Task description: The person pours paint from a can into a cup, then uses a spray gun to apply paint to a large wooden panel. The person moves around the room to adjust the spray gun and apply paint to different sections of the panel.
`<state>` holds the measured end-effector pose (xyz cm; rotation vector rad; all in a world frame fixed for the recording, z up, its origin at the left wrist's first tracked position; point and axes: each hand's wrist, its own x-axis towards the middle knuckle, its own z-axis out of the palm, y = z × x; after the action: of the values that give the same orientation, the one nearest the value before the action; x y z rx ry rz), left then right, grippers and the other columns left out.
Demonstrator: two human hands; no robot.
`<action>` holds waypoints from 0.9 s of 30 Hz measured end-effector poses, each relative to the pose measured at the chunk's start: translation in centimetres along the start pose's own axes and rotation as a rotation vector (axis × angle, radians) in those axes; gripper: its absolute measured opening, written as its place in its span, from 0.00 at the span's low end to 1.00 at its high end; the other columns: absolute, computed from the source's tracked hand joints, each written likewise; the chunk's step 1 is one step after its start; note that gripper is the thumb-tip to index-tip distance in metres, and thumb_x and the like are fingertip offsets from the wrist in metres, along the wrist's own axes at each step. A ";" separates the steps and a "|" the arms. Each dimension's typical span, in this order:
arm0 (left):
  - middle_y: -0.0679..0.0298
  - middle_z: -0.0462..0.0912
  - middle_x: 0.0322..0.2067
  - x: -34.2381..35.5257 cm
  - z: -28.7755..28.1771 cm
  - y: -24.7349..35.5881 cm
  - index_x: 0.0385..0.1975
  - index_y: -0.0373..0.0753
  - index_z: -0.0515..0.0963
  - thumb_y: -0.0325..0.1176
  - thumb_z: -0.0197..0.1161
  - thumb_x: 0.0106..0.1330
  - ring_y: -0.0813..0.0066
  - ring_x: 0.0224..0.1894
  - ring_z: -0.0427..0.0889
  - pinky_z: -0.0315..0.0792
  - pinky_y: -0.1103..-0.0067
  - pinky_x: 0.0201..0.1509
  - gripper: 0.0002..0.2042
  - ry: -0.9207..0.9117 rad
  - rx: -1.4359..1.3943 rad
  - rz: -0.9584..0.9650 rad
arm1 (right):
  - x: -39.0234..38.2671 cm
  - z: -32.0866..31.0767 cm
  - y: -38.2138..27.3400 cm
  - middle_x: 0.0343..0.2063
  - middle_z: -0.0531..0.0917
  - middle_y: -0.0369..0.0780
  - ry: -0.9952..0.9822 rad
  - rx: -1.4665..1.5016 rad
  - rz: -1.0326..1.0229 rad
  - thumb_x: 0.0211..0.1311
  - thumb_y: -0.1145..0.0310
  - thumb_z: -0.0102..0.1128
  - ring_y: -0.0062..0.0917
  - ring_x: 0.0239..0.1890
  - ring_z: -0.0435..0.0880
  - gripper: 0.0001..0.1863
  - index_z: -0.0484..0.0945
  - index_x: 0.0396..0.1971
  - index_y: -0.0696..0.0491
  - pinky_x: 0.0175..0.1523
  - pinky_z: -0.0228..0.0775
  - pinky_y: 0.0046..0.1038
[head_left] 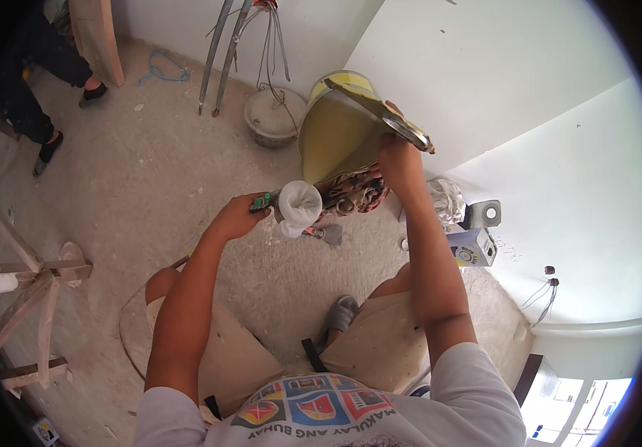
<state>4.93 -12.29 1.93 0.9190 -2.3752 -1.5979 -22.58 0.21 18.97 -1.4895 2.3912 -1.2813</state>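
1. White T-shirt fabric (328,410) with a colourful printed panel is closest to the camera, well on the near side of the olive-yellow container (339,138).
2. Wooden framework (46,277) stands far to the left of the container and nearer the wearer.
3. Dark-trousered legs of another person (41,71) are far left of the container, on the concrete floor.
4. Tangled blue cord (164,68) lies on the floor, left of the container.
5. Grey conduits (220,59) rise left of the container, near the wall.
6. The left hand (237,220), left of the container and nearer the wearer, clasps a handheld tool with green parts (263,201).
7. A lidded round pot (270,119) sits just left of the container.
8. Just below the container's lower lip is a white cup (300,205), open side up, beside the tool; whether the two are joined is unclear.
9. A putty knife (328,235) lies past the cup, on the container's near side.
10. The container itself is tilted, with a patterned cloth (362,192) right by its lower edge.
11. The right hand (398,153) grips the container's right side, near a shiny metal edge; the exact finger hold is partly hidden.
12. Right of the container are a plastic-wrapped bundle (449,203) and a printed carton (471,246).
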 end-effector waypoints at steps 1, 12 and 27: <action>0.50 0.87 0.48 0.0 0.0 0.0 0.61 0.42 0.78 0.36 0.64 0.70 0.51 0.49 0.86 0.75 0.68 0.55 0.20 -0.001 0.000 -0.003 | 0.0 0.0 0.0 0.38 0.85 0.60 -0.009 0.021 0.019 0.69 0.78 0.47 0.58 0.45 0.84 0.25 0.66 0.66 0.58 0.50 0.76 0.50; 0.51 0.86 0.50 0.3 0.2 -0.2 0.62 0.43 0.78 0.34 0.64 0.70 0.54 0.50 0.86 0.75 0.68 0.56 0.20 0.002 -0.037 0.023 | -0.1 -0.4 -1.0 0.35 0.85 0.60 -0.020 0.011 0.085 0.69 0.77 0.48 0.59 0.42 0.85 0.26 0.66 0.67 0.57 0.47 0.77 0.50; 0.51 0.86 0.51 0.6 0.2 -0.6 0.63 0.41 0.76 0.33 0.64 0.70 0.56 0.52 0.86 0.75 0.69 0.58 0.21 0.009 -0.055 0.056 | 0.0 -0.3 -2.1 0.35 0.86 0.57 -0.043 0.023 0.103 0.69 0.77 0.48 0.50 0.34 0.89 0.26 0.66 0.68 0.56 0.41 0.80 0.45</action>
<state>4.64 -12.60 1.17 0.8407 -2.3167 -1.6263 -21.22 0.05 20.55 -1.3550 2.3834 -1.2372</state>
